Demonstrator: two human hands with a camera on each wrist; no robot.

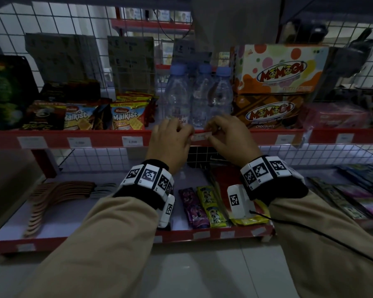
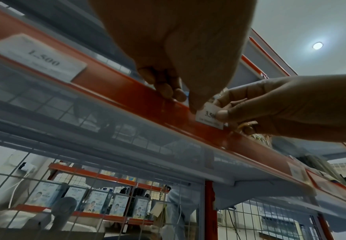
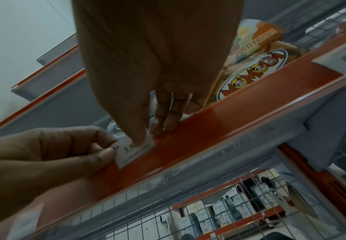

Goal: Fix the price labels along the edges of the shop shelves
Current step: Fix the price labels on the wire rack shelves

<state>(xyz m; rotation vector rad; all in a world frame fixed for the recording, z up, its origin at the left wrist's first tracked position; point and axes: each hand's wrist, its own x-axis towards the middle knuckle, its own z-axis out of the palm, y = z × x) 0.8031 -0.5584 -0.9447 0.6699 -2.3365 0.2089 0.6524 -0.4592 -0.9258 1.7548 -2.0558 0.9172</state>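
A small white price label (image 1: 200,137) reading 3.5-something sits against the red shelf edge strip (image 1: 108,139), below the water bottles. My left hand (image 1: 188,134) pinches its left end between thumb and forefinger (image 2: 194,107). My right hand (image 1: 211,133) pinches the right end, with the thumb lying over the printed price (image 3: 139,141). In the left wrist view the label (image 2: 207,118) stands partly above the strip (image 2: 127,94). In the right wrist view the label (image 3: 131,154) sits tilted on the strip. Other labels (image 1: 132,141) sit in the strip to the left.
Water bottles (image 1: 198,97) stand just behind the hands. Momogi boxes (image 1: 276,69) are stacked to the right and Malkist packs (image 1: 125,117) lie to the left. The lower shelf holds sachets (image 1: 202,207) and wooden spoons (image 1: 58,194). A wire grid backs the shelves.
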